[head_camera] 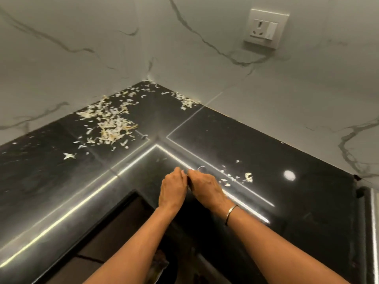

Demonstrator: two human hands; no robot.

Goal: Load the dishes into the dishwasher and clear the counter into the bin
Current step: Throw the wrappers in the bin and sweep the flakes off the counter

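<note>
My left grip (173,189) and right grip (203,187) meet at the black bench's (256,144) edge, fingers curled under and hidden; I cannot tell what they hold. Pale scraps (110,124) litter the far corner.

Your black counter (225,140) wraps the corner. On it you have 3 lots: a big peel heap (110,124) left, a small peel heap (186,101) at the back, scraps (235,177) near the front edge.

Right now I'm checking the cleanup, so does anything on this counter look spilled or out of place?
Yes. Pale shredded scraps litter the black counter near the corner, a smaller patch hugs the wall, and a few bits lie beside the right hand.
</note>
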